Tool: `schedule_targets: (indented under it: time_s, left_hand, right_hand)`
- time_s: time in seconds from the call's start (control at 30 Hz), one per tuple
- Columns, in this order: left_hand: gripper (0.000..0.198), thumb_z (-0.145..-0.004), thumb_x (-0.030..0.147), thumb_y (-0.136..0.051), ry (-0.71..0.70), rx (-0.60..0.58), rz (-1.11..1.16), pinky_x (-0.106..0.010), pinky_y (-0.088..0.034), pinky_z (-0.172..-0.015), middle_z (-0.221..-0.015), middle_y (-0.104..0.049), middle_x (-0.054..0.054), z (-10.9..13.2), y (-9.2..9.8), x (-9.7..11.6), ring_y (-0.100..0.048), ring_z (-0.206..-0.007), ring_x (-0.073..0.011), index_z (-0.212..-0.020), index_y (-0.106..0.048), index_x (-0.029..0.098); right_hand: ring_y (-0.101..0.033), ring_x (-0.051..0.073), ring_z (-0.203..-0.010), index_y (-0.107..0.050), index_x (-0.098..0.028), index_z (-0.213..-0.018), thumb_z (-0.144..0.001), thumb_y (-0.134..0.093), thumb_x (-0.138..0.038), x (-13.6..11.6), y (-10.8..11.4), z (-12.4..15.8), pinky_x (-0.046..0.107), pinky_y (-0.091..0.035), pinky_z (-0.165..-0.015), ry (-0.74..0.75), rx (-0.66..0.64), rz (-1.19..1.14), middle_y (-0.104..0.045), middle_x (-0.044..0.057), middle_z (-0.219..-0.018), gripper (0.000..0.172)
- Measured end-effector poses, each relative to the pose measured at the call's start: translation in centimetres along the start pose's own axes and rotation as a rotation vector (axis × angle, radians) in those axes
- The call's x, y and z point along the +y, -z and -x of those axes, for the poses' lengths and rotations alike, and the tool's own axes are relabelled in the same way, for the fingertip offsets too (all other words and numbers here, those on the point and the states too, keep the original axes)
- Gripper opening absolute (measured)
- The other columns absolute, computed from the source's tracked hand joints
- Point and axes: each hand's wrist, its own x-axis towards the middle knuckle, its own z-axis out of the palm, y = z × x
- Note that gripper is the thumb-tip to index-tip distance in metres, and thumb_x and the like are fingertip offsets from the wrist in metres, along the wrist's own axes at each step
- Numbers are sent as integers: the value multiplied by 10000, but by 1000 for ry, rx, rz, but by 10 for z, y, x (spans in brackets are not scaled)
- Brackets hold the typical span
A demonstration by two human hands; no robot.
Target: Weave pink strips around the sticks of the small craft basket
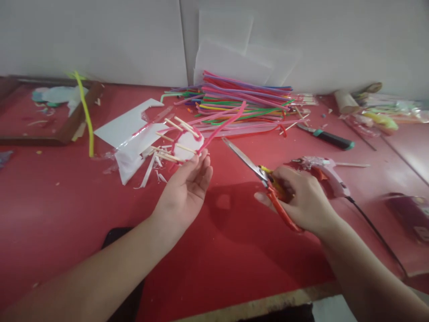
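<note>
Between the thumb and fingers of my left hand (pixel 189 183) is a small round white piece (pixel 188 145) with several wooden sticks standing out from it. Pink pipe cleaner winds around the sticks, and a loose pink length (pixel 226 124) runs up to the right. My right hand (pixel 298 192) grips a pair of scissors (pixel 248 162) with red and yellow handles. The blades point up and left towards the white piece, apart from it, and look nearly closed.
Behind lies a heap of coloured pipe cleaners (pixel 244 100). Cut white paper (pixel 129 127) and scraps are at left, beside a wooden frame (pixel 63 134). A cutter knife (pixel 333 138), glue gun (pixel 331 172) with cord, and dark phone-like object (pixel 122 290) also lie on the red table (pixel 214 277).
</note>
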Motion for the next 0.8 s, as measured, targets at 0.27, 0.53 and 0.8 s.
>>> schedule_targets:
  time_s: [0.27,0.53,0.8]
  left_hand:
    - [145,-884,65,-608,16,-29,19,-185,-630,-675,-785,-790,-26,1,-2,1,-750,-734,-112,-809,-725,109]
    - [198,-860,63,-639,-2,-89,-22,-194,-632,-638,-767,-786,-1,2,1,-3,-753,-727,-128,-701,-715,154]
    - [79,-785,129,-755,-54,-176,-65,-199,-616,-735,-810,-785,18,1,6,-5,-747,-818,-128,-727,-728,175]
  right_hand:
    - [-303,81,-460,-337,-232,-651,-807,-636,-569,-2,-14,2,223,-247,-454,122,76,86,-344,-81,-527,477]
    - [-377,95,-475,-319,-240,-667,-827,-626,-515,-3,-20,4,228,-271,-461,147,142,107,-389,-69,-547,442]
    - [-461,124,-509,-323,-244,-666,-804,-642,-512,-7,-19,6,254,-284,-482,79,105,107,-471,-37,-564,439]
